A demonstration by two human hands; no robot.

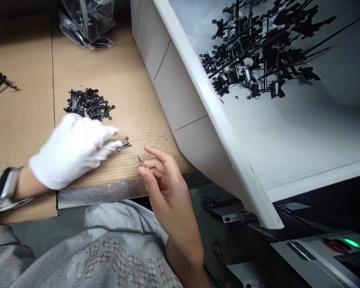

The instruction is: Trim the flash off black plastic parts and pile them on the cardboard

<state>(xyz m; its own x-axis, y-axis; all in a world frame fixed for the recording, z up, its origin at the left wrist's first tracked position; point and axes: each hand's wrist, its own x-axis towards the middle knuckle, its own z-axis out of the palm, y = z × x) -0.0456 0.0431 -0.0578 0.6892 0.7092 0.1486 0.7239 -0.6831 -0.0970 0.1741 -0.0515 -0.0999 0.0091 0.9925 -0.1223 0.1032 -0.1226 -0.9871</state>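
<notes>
My left hand (73, 148) wears a white glove and lies over the cardboard-covered table, its fingertips pinching a small black plastic part (124, 145). Just beyond it sits a small heap of similar black parts (88, 104). My bare right hand (162, 176) rests at the table's front edge, fingers curled around a small pointed blade (140, 160) whose tip sticks up between thumb and forefinger. The blade's handle is hidden in the hand.
A white tilted tray (216, 116) at right holds several black plastic sprue frames (258, 52). A clear bag of parts (88, 22) lies at the back. A lone black sprue (0, 82) lies far left. A machine panel with a green light (351, 243) sits lower right.
</notes>
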